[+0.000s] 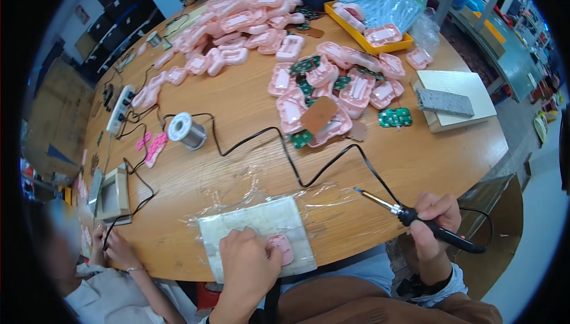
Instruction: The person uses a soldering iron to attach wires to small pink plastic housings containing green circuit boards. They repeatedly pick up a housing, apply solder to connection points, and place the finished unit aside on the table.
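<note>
My right hand (438, 220) grips a soldering iron (454, 240) by its black handle, above the table's front right edge. The iron's metal tip points up and left, apart from any other thing. With fingers curled, my left hand (249, 261) holds a small pink plastic shell (281, 249) down on a pale work mat (256, 217), the thumb against its side. Part of the shell is hidden behind that hand. Crinkled clear film (237, 196) lies along the mat's far edge.
Beyond the mat stands a solder spool (189, 133). The iron's black cord (255, 137) snakes across the table. Pink shells (291, 107) and green circuit boards (395, 117) are heaped further back. A grey block (445, 102) rests on a white box. Another person's hands (119, 250) work at left.
</note>
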Available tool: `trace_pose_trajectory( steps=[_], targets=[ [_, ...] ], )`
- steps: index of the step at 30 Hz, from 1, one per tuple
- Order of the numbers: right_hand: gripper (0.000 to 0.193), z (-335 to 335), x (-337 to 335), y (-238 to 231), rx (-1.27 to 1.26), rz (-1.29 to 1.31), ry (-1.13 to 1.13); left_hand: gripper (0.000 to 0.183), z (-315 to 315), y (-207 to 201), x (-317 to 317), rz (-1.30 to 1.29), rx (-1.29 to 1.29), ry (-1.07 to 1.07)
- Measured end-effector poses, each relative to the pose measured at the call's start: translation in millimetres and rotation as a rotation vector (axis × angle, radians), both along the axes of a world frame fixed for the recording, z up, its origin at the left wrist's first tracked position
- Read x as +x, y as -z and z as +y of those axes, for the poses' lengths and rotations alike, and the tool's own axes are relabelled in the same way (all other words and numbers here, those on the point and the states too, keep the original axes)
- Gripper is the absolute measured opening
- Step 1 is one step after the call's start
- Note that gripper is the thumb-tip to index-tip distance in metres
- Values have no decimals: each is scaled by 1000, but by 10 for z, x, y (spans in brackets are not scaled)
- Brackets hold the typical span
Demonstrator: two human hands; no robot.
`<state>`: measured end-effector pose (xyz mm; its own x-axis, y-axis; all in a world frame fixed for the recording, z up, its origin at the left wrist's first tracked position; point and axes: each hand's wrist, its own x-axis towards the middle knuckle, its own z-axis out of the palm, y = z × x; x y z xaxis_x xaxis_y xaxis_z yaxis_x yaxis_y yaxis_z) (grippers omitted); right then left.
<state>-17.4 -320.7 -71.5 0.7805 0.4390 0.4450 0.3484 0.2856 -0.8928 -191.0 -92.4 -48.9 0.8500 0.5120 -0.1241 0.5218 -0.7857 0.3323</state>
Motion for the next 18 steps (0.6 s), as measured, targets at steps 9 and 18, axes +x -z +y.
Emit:
trace_pose_trajectory(
  steps=[9,18],
  targets=[
    [23,-55,-87,27,-36,124,35,43,34,-160,-194,-174,-9,44],
    [24,-36,-91,61,-56,68,-2,57,396,-334,91,-243,-51,182]
  ],
)
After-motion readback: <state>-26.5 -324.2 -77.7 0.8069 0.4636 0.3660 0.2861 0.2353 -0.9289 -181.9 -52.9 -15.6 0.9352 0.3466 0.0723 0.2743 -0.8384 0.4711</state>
